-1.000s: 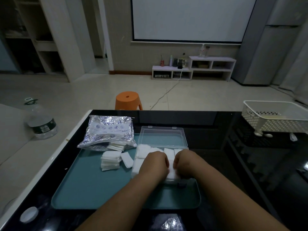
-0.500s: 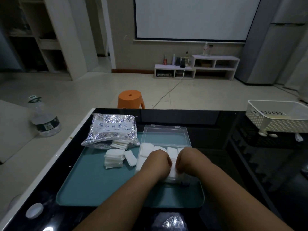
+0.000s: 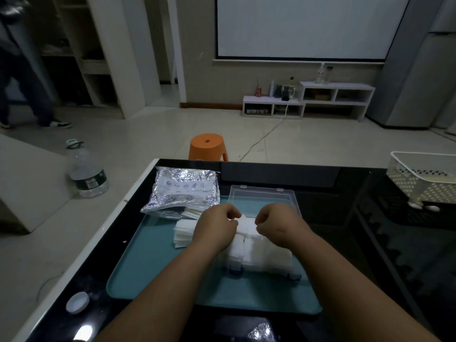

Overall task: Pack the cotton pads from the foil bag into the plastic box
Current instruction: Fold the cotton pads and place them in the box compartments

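Observation:
The clear plastic box lies open on a teal tray, its lid flat behind it, and white cotton pads fill it. My left hand and my right hand hover over the box's far part, fingers curled, pinching the pads between them. The silver foil bag lies at the tray's back left, with pads showing at its mouth. A loose stack of cotton pads sits on the tray just left of my left hand.
A white bottle cap lies on the black table at front left. A white perforated basket stands at the right edge. On the floor are a large water bottle and an orange stool. A person's legs stand at far left.
Both hands have moved from the box's near part to its far part and now pinch pads there. A person's legs have come into view at far left.

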The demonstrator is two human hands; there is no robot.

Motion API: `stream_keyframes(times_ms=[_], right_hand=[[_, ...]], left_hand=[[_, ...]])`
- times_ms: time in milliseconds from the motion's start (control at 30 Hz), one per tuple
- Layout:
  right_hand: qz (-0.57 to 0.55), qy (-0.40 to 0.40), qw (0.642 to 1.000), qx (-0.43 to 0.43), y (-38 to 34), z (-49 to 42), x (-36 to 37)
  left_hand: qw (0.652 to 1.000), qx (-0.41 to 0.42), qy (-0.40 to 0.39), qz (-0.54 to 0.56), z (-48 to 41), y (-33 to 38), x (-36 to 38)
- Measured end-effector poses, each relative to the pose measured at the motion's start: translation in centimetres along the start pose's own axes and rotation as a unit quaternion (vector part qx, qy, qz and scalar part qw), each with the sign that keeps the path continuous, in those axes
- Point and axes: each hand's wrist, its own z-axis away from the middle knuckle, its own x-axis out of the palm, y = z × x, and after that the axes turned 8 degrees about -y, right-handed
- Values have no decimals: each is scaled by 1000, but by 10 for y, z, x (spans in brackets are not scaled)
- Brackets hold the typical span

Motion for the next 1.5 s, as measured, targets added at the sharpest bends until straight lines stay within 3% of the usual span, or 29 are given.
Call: stream_keyframes(times_ms=[233, 333, 533, 767, 1133, 1500], right_hand=[[-18, 17, 999, -47, -32, -12, 24], [27, 45, 994, -91, -49, -14, 37], [213, 51, 967, -127, -65, -17, 66], [288, 53, 950, -110, -76, -14, 79], [223, 104, 964, -104, -73, -17, 83], [147, 152, 974, -84, -69, -16, 63]], left_hand=[[997, -47, 10, -55, -2, -35, -34], [993, -78, -16, -89, -2, -52, -48], [968, 1, -32, -251, -1, -73, -56], [957, 37, -34, -285, -4, -93, -55], [937, 80, -60, -334, -10, -99, -56], [897, 108, 30, -427, -1, -84, -52]])
